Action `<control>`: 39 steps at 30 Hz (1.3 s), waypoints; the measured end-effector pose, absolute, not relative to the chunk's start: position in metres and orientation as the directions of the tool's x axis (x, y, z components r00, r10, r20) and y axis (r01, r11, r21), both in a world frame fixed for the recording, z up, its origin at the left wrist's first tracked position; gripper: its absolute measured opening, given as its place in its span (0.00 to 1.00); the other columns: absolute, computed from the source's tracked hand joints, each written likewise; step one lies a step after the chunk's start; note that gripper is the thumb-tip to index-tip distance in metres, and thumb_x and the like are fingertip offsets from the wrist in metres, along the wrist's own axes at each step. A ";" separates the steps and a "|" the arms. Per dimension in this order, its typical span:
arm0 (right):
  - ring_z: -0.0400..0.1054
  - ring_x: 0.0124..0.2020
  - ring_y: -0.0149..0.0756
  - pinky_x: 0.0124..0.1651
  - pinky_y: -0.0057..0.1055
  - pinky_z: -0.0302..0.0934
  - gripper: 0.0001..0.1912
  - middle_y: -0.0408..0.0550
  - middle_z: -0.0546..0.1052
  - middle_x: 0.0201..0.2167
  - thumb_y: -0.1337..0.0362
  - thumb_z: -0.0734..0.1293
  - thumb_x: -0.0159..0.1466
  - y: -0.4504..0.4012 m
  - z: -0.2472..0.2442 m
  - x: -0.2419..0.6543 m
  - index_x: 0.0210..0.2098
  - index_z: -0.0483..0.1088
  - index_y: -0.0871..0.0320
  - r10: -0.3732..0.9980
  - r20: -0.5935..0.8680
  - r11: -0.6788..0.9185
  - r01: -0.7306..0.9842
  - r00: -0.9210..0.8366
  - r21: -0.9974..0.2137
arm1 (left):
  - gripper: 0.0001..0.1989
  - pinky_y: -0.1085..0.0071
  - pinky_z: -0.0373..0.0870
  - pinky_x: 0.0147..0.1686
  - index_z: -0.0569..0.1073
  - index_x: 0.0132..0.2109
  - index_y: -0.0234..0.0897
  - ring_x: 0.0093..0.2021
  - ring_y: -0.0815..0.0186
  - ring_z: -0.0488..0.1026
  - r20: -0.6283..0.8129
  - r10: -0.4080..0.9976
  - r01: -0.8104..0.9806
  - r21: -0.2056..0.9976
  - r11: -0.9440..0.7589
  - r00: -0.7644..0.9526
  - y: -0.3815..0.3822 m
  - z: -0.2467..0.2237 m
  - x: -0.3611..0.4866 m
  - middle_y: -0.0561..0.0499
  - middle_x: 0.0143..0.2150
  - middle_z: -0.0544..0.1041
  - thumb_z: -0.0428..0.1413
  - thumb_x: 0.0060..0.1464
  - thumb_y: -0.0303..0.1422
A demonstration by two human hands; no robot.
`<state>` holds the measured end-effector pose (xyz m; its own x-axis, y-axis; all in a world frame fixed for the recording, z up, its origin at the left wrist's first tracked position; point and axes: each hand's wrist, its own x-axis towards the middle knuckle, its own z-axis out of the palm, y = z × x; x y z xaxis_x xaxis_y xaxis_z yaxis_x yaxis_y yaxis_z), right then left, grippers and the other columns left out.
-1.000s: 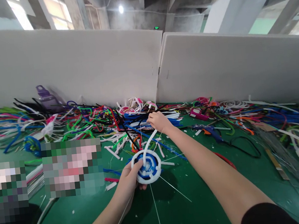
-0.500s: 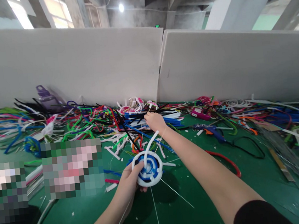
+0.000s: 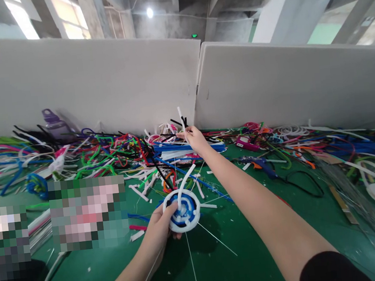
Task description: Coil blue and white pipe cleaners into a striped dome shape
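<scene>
My left hand (image 3: pixel 162 219) grips a round disc of coiled pipe cleaners (image 3: pixel 187 214), thumb on top and fingers beneath. The disc has a white rim with blue, white and black rings inside, and one white end sticks up from it. Thin pale wires radiate outward from under the disc. Farther off, my right hand (image 3: pixel 194 138) is raised over the heap, pinching a few black and white pipe cleaners (image 3: pixel 180 114) whose ends poke up past the fingers. Below it lies a bundle of blue and white pipe cleaners (image 3: pixel 175 150).
A tangle of coloured pipe cleaners (image 3: pixel 98 154) runs along the white partition (image 3: pixel 84 84). On the right are a blue glue gun (image 3: pixel 264 168) with a black cord, a pink device (image 3: pixel 246 143) and loose thin wires (image 3: pixel 357 194). A purple bottle (image 3: pixel 55 125) stands back left.
My right hand has risen slightly from the pile, and black and white pipe cleaners now stick up from its fingers. My left hand still holds the disc; the view has shifted slightly.
</scene>
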<state>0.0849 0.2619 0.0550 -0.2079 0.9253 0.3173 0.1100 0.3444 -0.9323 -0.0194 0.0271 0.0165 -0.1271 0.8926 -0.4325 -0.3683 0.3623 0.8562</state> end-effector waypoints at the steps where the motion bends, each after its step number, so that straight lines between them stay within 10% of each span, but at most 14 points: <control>1: 0.74 0.39 0.31 0.48 0.36 0.63 0.06 0.46 0.78 0.33 0.70 0.53 0.65 0.260 0.059 0.082 0.33 0.53 0.54 0.930 0.307 0.319 0.031 -0.205 -0.947 | 0.11 0.80 0.60 0.10 0.68 0.31 0.34 0.12 0.74 0.63 -0.429 0.894 -0.368 0.858 0.359 -0.128 0.027 0.017 -0.019 0.57 0.15 0.69 0.59 0.46 0.37; 17: 0.70 0.25 0.27 0.36 0.31 0.69 0.04 0.43 0.76 0.28 0.69 0.61 0.63 0.215 0.134 0.066 0.31 0.63 0.59 0.838 0.170 -0.069 -0.409 -0.519 -0.910 | 0.13 0.79 0.60 0.10 0.68 0.30 0.34 0.11 0.73 0.63 -0.388 0.916 -0.349 0.876 0.332 -0.103 0.028 0.014 -0.022 0.57 0.14 0.68 0.60 0.45 0.39; 22: 0.51 0.13 0.18 0.21 0.22 0.58 0.05 0.40 0.71 0.21 0.71 0.63 0.62 0.184 0.163 0.091 0.28 0.65 0.60 0.863 0.208 0.180 -0.104 -0.460 -0.978 | 0.15 0.79 0.56 0.11 0.66 0.28 0.35 0.12 0.73 0.61 -0.329 0.940 -0.397 0.877 0.269 -0.088 0.028 0.012 -0.024 0.56 0.13 0.67 0.57 0.46 0.43; 29: 0.59 0.19 0.24 0.21 0.25 0.52 0.06 0.43 0.72 0.21 0.63 0.66 0.59 0.125 0.160 0.161 0.30 0.70 0.60 0.878 0.303 0.455 0.449 -0.370 -0.769 | 0.12 0.79 0.57 0.16 0.66 0.30 0.35 0.17 0.74 0.62 -0.225 0.974 -0.339 0.917 0.209 -0.010 0.023 0.019 -0.032 0.56 0.17 0.68 0.57 0.48 0.39; 39: 0.70 0.27 0.33 0.28 0.28 0.63 0.08 0.45 0.75 0.25 0.59 0.67 0.58 0.041 0.154 0.236 0.32 0.74 0.57 0.858 0.456 0.491 0.634 -0.235 -0.597 | 0.09 0.76 0.63 0.19 0.73 0.34 0.34 0.18 0.72 0.65 0.047 0.999 -0.006 0.999 -0.047 0.018 0.007 0.031 -0.028 0.53 0.22 0.72 0.57 0.49 0.37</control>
<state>0.2362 0.0412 0.1544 -0.2347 0.8583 0.4563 0.6341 0.4909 -0.5974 -0.0282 0.0073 0.0306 0.0175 0.9987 0.0473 -0.0058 -0.0472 0.9989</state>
